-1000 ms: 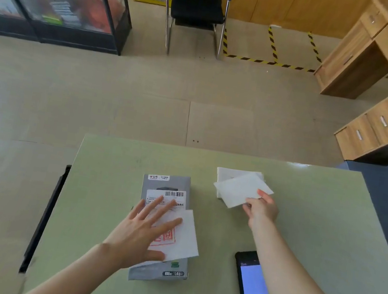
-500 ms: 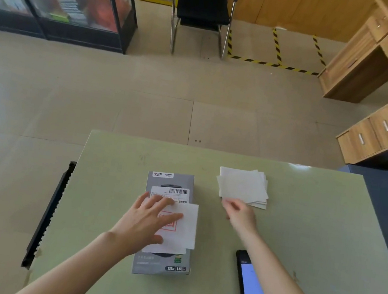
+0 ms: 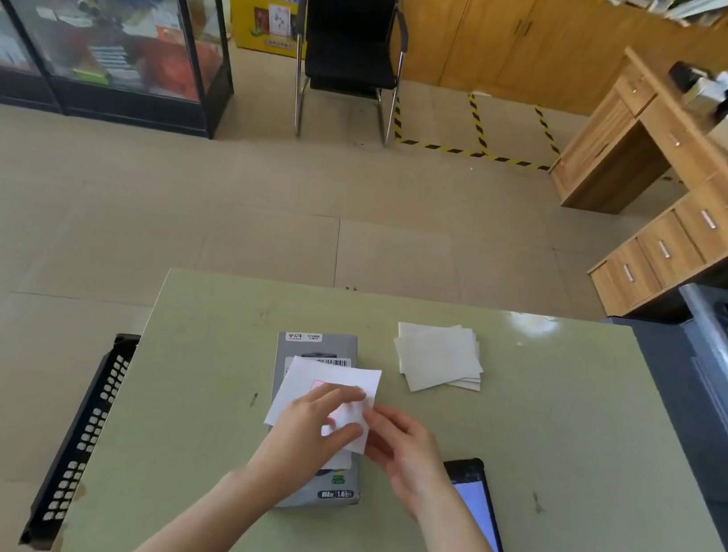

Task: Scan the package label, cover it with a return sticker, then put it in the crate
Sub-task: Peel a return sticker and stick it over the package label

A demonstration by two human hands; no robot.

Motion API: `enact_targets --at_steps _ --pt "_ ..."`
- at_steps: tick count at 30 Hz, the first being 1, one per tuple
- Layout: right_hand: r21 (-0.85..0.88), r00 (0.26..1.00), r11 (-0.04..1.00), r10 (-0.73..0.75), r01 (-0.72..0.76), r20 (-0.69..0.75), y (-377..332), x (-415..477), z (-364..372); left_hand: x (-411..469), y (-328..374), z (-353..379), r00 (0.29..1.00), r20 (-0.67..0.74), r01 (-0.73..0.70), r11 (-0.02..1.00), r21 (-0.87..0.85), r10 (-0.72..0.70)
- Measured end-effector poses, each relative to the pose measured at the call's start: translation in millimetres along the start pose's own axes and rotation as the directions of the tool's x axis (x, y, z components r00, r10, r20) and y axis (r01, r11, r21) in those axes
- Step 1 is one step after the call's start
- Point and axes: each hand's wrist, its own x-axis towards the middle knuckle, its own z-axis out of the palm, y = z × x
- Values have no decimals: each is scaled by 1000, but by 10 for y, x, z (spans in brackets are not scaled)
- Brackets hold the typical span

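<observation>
Since a moment ago, my right hand (image 3: 404, 457) is coming off the sticker stack (image 3: 437, 356) and joining my left hand (image 3: 312, 427); both are now pinching the return sticker (image 3: 329, 376) over the grey package (image 3: 319, 346) on the green table (image 3: 563, 444). Sticking looks underway, since the barcode label (image 3: 331, 361) is still peeking out above. Crating is remaining: the black crate (image 3: 84, 437) at the table's left edge is showing nothing inside that I can see.

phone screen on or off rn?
On. The phone lies face up on the table, its screen glowing pale blue beside the right hand.
</observation>
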Motion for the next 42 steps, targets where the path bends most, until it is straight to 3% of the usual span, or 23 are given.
enact_targets --at_steps 5,24,31,42 --pt "92 997 995 -40 34 70 -48 -138 66 -38 98 2 998 -53 24 992 -128 -31" --pt "169 994 981 -99 92 35 -5 -184 284 -179 274 -20 973 -165 96 935 -343 -160" --pt "217 993 969 -117 118 -19 -20 -161 277 -156 358 -3 972 -168 99 932 -349 -167" --pt "153 984 972 -176 177 -19 -42 -178 256 -148 379 14 973 -142 123 932 -341 -180"
